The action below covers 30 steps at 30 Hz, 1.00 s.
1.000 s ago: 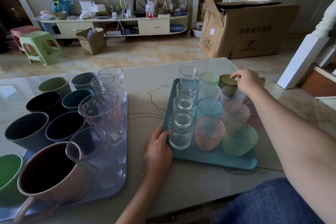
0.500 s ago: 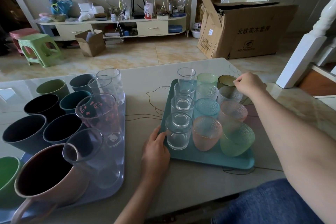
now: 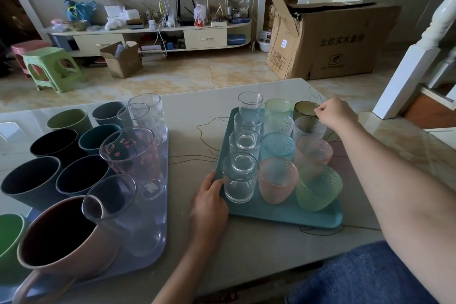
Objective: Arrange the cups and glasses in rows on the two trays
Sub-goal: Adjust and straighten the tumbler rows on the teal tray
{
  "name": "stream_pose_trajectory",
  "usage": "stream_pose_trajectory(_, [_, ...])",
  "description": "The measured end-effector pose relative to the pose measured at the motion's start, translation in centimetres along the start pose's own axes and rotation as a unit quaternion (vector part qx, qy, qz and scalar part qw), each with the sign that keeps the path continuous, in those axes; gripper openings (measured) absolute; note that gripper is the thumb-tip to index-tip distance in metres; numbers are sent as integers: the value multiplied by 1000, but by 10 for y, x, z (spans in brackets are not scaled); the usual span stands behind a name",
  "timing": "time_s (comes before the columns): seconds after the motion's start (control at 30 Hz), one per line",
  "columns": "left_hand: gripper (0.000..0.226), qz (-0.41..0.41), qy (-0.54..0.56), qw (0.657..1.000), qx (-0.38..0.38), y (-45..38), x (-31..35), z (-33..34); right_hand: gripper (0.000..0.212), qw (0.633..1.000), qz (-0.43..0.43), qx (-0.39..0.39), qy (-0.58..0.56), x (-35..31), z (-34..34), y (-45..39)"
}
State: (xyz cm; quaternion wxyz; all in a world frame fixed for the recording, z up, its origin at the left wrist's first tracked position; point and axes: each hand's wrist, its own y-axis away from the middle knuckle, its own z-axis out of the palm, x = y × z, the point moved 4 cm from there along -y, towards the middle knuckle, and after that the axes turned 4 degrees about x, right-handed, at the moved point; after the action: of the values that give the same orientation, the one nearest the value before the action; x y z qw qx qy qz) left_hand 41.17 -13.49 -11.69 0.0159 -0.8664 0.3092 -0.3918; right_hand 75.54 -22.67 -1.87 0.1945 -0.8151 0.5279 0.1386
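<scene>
I see the teal tray (image 3: 283, 215) on the right of the pale tabletop (image 3: 197, 106), carrying three rows of glasses. The left row is four clear smooth tumblers, the nearest one (image 3: 239, 181) just beside my left hand (image 3: 209, 207), whose fingers (image 3: 217, 184) curl over the tray's near left edge. The middle row runs pale green, clear dimpled, blue, then a peach dimpled glass (image 3: 277, 180) closest to me. The right row starts at the far end with an olive glass (image 3: 304, 110), then clear dimpled, pink, and a green dimpled glass (image 3: 319, 189) that leans against the pink one. My right hand (image 3: 336, 113) is closed in a pinch at the olive glass's far rim; I think the fingertips are gripping it, though the contact is partly hidden. The greyish tray (image 3: 153, 249) on the left holds dark matte cups, green and teal ones, a pink mug (image 3: 64, 242) nearest me, and tall clear glasses, one printed with red cartoon cats (image 3: 134, 155)
</scene>
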Motion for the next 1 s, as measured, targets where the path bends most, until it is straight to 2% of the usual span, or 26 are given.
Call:
stream_pose_trajectory(0.17, [52,-8,0,1000,-4,-1,-1,1,24,1000,-20,-8,-6,0,-2,1])
stream_pose_trajectory(0.43, [53,4,0,1000,2,-1,-5,3,32,990,-74,-87,-77,2,-7,9])
stream_pose_trajectory(0.5, [54,3,1,1000,4,-2,-5,4,32,990,-55,-81,-100,8,-12,11])
stream_pose_trajectory(0.6, [53,7,2,1000,7,-2,-4,4,30,987,22,-92,-129,20,-22,20])
stream_pose_trajectory(0.7, [52,4,10,1000,7,-1,-3,3,36,962,110,-180,-174,26,-23,36])
stream_pose_trajectory(0.8, [52,1,13,1000,6,-1,-4,2,30,942,127,-258,-175,22,-21,57])
stream_pose_trajectory(1.0, [52,-7,18,1000,2,1,-3,2,39,938,123,-248,-209,17,-23,74])
